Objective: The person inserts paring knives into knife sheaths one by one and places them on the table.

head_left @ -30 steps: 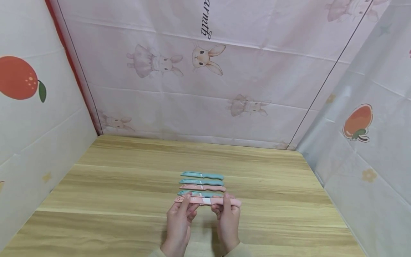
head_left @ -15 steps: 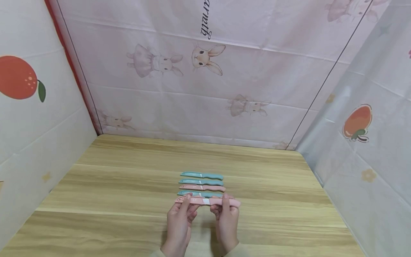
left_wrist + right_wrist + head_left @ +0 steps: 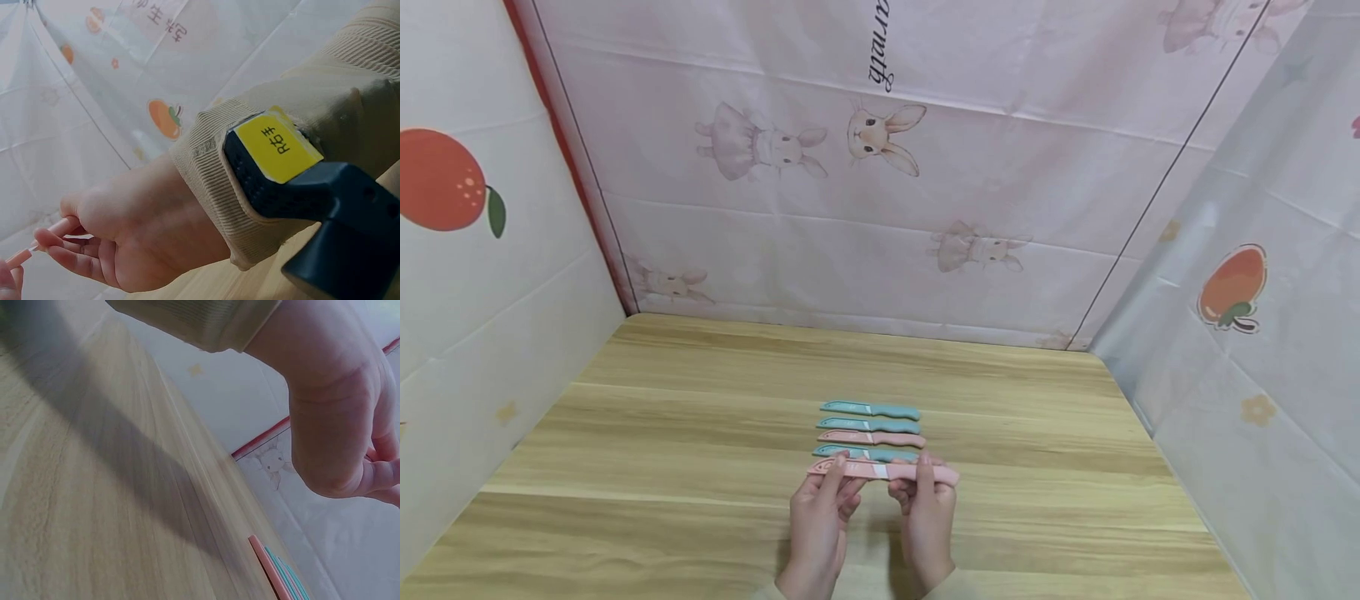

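Note:
A pink paring knife [image 3: 860, 470] in a pink sheath is held level just above the table, handle to the right. My left hand [image 3: 817, 525] pinches the sheath, thumb on top. My right hand [image 3: 929, 523] grips the handle [image 3: 940, 475] between thumb and fingers. Beyond them, sheathed knives lie in a row: a teal knife [image 3: 895, 456], partly hidden by the held one, a pink knife [image 3: 898, 439], and two more teal ones. In the left wrist view my right hand [image 3: 131, 228] holds the pink handle [image 3: 61, 227]. The right wrist view shows my left hand [image 3: 337, 425].
The wooden table [image 3: 662, 467] stretches around the hands on every side. A pink rabbit-print cloth [image 3: 820, 275] hangs behind it, with pale fruit-print cloths at both sides. A dark wrist device [image 3: 269, 169] with a yellow label sits on the right sleeve.
Both hands keep their hold on the pink knife. The right hand and the handle end have shifted slightly to the left; the row of knives stays as it was.

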Available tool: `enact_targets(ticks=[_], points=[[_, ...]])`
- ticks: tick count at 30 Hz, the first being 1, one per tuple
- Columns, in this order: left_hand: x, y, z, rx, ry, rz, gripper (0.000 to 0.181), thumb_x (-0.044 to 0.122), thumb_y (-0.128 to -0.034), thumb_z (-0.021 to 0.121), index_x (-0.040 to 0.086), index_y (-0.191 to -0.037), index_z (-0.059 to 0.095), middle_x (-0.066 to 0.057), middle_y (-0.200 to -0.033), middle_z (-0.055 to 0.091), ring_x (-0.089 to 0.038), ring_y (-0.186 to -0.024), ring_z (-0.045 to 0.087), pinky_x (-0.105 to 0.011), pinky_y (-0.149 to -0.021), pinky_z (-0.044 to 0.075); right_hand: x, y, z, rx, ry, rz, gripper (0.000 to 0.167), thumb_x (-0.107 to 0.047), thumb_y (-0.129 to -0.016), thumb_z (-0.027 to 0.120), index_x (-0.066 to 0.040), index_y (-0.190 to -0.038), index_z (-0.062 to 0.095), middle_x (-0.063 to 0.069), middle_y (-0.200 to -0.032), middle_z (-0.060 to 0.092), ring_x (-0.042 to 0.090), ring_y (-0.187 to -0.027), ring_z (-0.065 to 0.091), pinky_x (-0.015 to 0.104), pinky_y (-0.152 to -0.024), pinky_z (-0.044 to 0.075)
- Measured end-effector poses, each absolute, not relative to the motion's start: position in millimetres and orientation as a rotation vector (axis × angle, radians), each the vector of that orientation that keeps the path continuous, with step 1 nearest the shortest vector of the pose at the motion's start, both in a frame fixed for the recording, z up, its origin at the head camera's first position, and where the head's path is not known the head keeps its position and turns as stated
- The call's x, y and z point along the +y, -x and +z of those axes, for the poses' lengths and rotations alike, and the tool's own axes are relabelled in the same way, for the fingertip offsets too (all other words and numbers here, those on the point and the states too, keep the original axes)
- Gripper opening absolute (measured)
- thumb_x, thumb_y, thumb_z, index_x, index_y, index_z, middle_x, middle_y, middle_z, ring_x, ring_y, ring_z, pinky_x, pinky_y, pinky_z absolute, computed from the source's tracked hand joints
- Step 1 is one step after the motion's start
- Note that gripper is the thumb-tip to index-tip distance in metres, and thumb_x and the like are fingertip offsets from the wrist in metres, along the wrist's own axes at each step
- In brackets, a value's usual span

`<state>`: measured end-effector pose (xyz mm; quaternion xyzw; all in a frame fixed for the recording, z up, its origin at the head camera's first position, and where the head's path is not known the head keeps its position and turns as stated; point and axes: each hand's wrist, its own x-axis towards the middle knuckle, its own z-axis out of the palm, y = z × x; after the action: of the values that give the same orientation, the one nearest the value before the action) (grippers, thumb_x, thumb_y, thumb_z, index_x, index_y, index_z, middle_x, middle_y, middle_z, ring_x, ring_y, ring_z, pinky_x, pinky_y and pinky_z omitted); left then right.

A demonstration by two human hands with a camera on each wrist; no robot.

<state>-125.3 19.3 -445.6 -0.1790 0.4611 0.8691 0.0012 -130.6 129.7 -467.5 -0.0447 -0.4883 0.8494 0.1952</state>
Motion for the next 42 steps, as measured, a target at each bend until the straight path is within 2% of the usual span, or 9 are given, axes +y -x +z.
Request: enact_targets(ticks=[9,18,22,26,29,31,33,36,42], points=[[20.1,122.0,-446.5,1.424,0.527,2.755,0.045,0.026,-0.0924,0.060,-0.008,-0.121,0.051,-0.012,-0.096,0.070,-0.013,-0.080,0.068,-0.015,-0.055,0.052,125.4,127.9,-467.0,-1.392,0.145,2.394,0.020,-0.013,-0.102,0.038,0.005,-0.094,0.042,0.003,-0.075,0.067,0.004,-0.054,0.058,0.016,-0.052,0.053],[19.1,119.3,-446.9,1.398,0.519,2.775,0.043,0.025,-0.0923,0.060,-0.007,-0.120,0.052,-0.012,-0.097,0.069,-0.013,-0.080,0.068,-0.015,-0.056,0.053,122.1,125.8,-466.7,-1.393,0.113,2.380,0.027,-0.015,-0.101,0.040,0.011,-0.095,0.042,0.003,-0.075,0.068,0.003,-0.054,0.058,0.016,-0.052,0.052],[16.8,120.5,-446.6,1.423,0.500,2.739,0.046,0.027,-0.0926,0.059,-0.007,-0.122,0.050,-0.013,-0.101,0.068,-0.014,-0.083,0.068,-0.017,-0.060,0.054,125.0,126.7,-467.5,-1.414,0.067,2.392,0.025,-0.013,-0.101,0.039,0.008,-0.092,0.048,0.004,-0.076,0.066,0.004,-0.054,0.059,0.017,-0.052,0.053],[8.9,126.8,-446.5,1.543,0.470,2.648,0.044,0.027,-0.0912,0.061,-0.006,-0.119,0.053,-0.009,-0.097,0.069,-0.012,-0.083,0.066,-0.021,-0.072,0.055,138.4,130.4,-465.8,-1.506,-0.014,2.477,0.028,-0.012,-0.100,0.042,0.001,-0.083,0.061,0.003,-0.078,0.063,0.006,-0.058,0.060,0.018,-0.055,0.054],[-2.7,134.5,-445.5,1.674,0.465,2.568,0.037,0.025,-0.0892,0.064,-0.005,-0.109,0.058,-0.003,-0.086,0.066,-0.009,-0.076,0.062,-0.021,-0.073,0.054,154.3,132.9,-461.8,-1.663,0.037,2.556,0.019,-0.014,-0.097,0.050,0.001,-0.095,0.059,0.002,-0.085,0.061,0.008,-0.068,0.062,0.018,-0.063,0.054],[-12.6,139.3,-444.6,1.735,0.431,2.516,0.033,0.020,-0.0886,0.065,-0.004,-0.109,0.058,-0.002,-0.081,0.063,-0.008,-0.072,0.061,-0.019,-0.069,0.054,165.2,133.3,-459.3,-1.836,0.087,2.531,0.022,-0.014,-0.094,0.055,0.004,-0.106,0.052,0.003,-0.091,0.060,0.010,-0.076,0.062,0.021,-0.070,0.054],[-23.0,143.3,-444.0,1.778,0.350,2.469,0.033,0.014,-0.0889,0.064,-0.005,-0.113,0.053,-0.004,-0.079,0.064,-0.009,-0.070,0.063,-0.018,-0.065,0.055,174.8,133.4,-457.2,-2.036,0.088,2.440,0.033,-0.012,-0.091,0.060,0.007,-0.114,0.046,0.007,-0.097,0.059,0.013,-0.084,0.062,0.024,-0.076,0.054],[-37.9,146.7,-442.6,1.883,0.158,2.337,0.039,0.007,-0.0886,0.063,-0.005,-0.122,0.046,-0.010,-0.082,0.066,-0.015,-0.071,0.067,-0.025,-0.066,0.057,185.6,132.8,-454.8,-2.321,-0.012,2.224,0.040,-0.012,-0.086,0.067,0.010,-0.116,0.050,0.013,-0.104,0.059,0.016,-0.088,0.061,0.026,-0.078,0.053],[-59.0,150.3,-443.8,2.520,-0.441,1.629,0.030,0.008,-0.0830,0.069,-0.002,-0.110,0.060,-0.013,-0.099,0.065,-0.015,-0.074,0.061,-0.027,-0.066,0.055,201.1,134.5,-452.7,-2.710,-0.339,1.632,0.024,-0.019,-0.085,0.069,-0.003,-0.101,0.063,0.008,-0.100,0.064,0.010,-0.081,0.062,0.022,-0.069,0.053]])
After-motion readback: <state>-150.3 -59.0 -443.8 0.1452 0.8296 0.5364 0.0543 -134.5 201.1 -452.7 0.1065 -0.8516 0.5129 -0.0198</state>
